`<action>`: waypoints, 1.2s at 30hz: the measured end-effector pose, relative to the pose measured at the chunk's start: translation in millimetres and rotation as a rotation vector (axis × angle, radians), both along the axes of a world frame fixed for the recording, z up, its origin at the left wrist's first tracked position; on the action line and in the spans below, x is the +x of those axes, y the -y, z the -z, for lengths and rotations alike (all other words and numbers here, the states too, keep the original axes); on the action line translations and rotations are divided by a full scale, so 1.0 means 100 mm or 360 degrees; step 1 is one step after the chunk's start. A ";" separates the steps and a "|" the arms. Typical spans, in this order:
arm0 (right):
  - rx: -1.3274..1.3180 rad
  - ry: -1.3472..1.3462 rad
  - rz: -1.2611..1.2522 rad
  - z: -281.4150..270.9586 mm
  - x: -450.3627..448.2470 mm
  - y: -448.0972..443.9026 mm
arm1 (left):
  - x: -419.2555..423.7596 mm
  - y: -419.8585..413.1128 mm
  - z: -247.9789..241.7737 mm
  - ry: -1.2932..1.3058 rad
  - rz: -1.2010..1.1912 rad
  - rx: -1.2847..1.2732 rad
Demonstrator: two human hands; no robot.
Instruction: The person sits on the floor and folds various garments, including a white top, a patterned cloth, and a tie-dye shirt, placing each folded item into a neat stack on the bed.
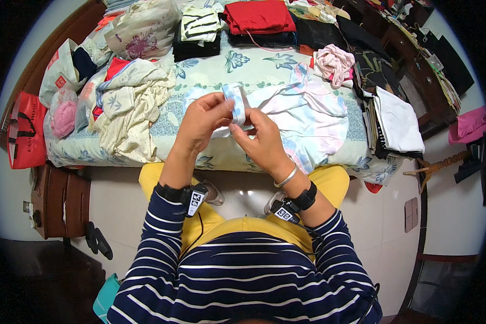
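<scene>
Above the near edge of the bed, my left hand (206, 119) grips a white and light-blue strip of cloth (236, 104) between thumb and fingers. My right hand (261, 139) pinches the lower right side of the same strip. Behind my left hand lies more pale blue and white fabric, partly hidden by the fingers. Right of my hands, a thin pastel garment (318, 117) in white, pink and blue is spread out crumpled on the bed. Whether the strip is joined to it cannot be told.
Crumpled cream cloth (135, 117) lies left on the patterned bedspread (210, 69). Along the far side stand a floral plastic bag (139, 36) and folded clothes with a red one (259, 17) on top. A pink bundle (334, 62) and folded white cloth (397, 121) lie at right.
</scene>
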State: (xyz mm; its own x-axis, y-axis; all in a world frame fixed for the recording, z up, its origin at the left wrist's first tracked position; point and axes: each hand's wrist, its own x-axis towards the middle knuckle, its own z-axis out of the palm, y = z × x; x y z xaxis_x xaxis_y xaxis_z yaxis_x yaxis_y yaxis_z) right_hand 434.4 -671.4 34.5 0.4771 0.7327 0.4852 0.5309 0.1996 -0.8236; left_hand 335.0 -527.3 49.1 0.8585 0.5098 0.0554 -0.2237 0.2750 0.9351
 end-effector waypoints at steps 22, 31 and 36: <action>-0.0228 0.0019 0.0047 0.58 -0.06 0.39 | -0.21 0.30 0.72 -0.0040 0.0006 0.0002; -0.0158 -0.0815 -0.0085 0.80 0.08 0.44 | -0.35 0.21 0.67 -0.0006 -0.0104 -0.0267; 0.0106 -0.1682 -0.0472 0.70 0.12 0.47 | -0.34 0.21 0.70 0.0056 -0.0156 -0.0280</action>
